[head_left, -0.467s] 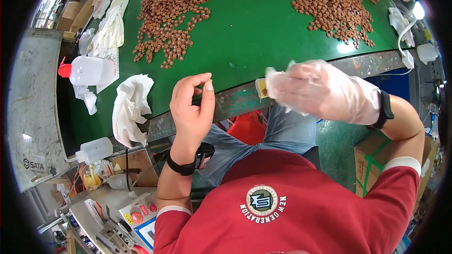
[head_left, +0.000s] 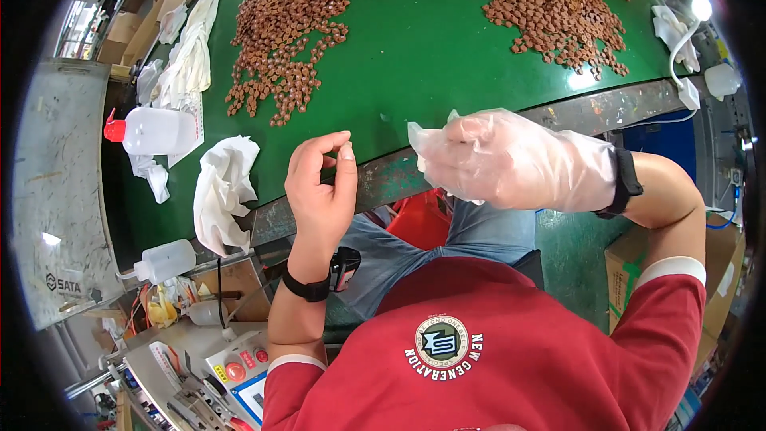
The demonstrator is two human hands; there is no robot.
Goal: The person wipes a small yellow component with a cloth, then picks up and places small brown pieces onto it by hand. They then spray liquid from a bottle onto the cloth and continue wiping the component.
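The right grip (head_left: 511,160), wearing a clear glove (head_left: 578,164), is holding a small pale piece (head_left: 420,164) at its fingertips. Left of it, the bare left grip (head_left: 321,191) is bending; whether it is pinching something, I cannot tell. Beyond both grips, brown pieces (head_left: 550,12) are lying heaped on the green table (head_left: 399,56).

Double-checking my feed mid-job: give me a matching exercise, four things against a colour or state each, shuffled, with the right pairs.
Things:
1. Left hand
2. Right hand
3. Tabletop
4. Small pieces

Colour or state:
A. Green
B. Gloved
C. Brown, heaped
D. Bare-skinned

Right pairs: 1-D, 2-B, 3-A, 4-C
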